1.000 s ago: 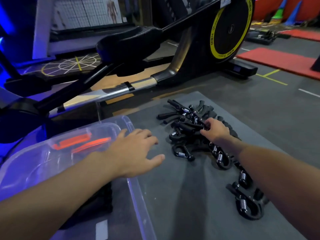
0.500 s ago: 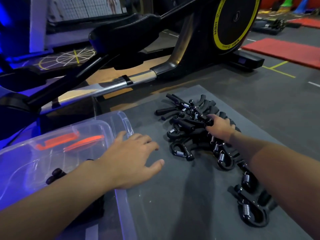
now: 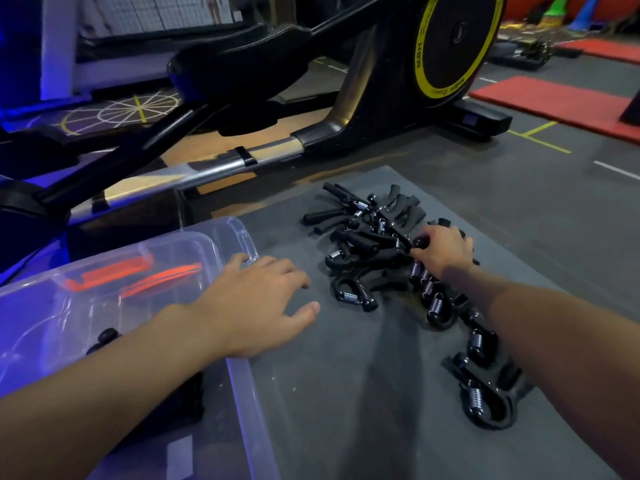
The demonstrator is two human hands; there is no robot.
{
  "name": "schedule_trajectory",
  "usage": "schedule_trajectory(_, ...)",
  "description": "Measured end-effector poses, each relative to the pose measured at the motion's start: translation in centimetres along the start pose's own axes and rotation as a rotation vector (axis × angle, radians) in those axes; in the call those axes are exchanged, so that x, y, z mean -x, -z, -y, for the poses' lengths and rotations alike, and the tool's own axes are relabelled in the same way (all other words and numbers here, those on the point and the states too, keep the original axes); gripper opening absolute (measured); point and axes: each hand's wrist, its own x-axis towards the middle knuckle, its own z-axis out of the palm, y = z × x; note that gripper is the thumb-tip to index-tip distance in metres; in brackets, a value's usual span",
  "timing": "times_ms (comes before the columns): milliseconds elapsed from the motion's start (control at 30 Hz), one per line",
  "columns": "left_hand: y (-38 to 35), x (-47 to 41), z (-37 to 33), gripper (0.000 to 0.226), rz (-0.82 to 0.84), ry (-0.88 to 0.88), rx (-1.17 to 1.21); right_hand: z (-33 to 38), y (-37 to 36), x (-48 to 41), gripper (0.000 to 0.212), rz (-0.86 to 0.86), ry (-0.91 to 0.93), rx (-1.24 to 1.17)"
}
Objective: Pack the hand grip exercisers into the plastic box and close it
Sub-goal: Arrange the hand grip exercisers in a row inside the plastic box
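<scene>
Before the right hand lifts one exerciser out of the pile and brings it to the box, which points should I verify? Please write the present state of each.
1. Right hand grips an exerciser on top of the pile: ok, the fingers curl round its handle.
2. That exerciser is free of its neighbours: cannot tell; the pile is tangled.
3. Plastic box has no lid on it: ok.
4. Way into the box is free: not ok; the left hand and its forearm lie across the rim.
5. Lid is within reach: cannot tell.
</scene>
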Motion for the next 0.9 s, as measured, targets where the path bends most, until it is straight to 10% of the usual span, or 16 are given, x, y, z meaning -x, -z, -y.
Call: schedule_trajectory(900, 9.7, 9.8, -1.6, 0.038, -0.305, -0.04, 0.166, 13.5, 16.9, 16.4, 0.023, -0.119, 0.314, -0.386)
